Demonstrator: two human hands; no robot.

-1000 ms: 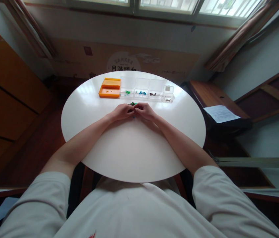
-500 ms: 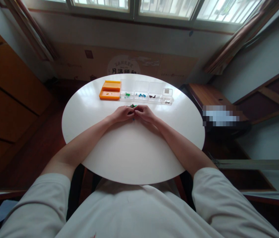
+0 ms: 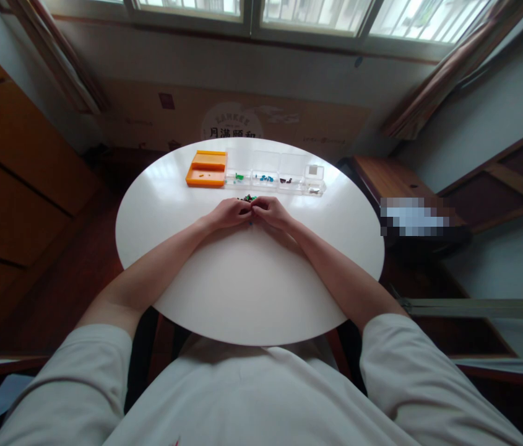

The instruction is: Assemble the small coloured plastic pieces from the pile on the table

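My left hand (image 3: pixel 233 212) and my right hand (image 3: pixel 269 210) meet over the middle of the white table, fingertips touching or nearly so. Both have their fingers closed in a pinch; whatever lies between them is too small and hidden to name. Just beyond the fingers lies a pile of small dark and green pieces (image 3: pixel 248 198), partly covered by the hands. A tiny blue piece (image 3: pixel 250 223) shows on the table just below the fingertips. Behind the pile stand an orange box (image 3: pixel 205 183) with a few tiny pieces and clear compartments holding green pieces (image 3: pixel 239 178), blue pieces (image 3: pixel 267 178) and dark pieces (image 3: pixel 285 181).
The oval white table (image 3: pixel 252 285) reaches close to my body. At the right end of the clear row is a small clear box (image 3: pixel 314 171) with its lid up. A wooden cabinet (image 3: pixel 386 173) stands right of the table, below the window wall.
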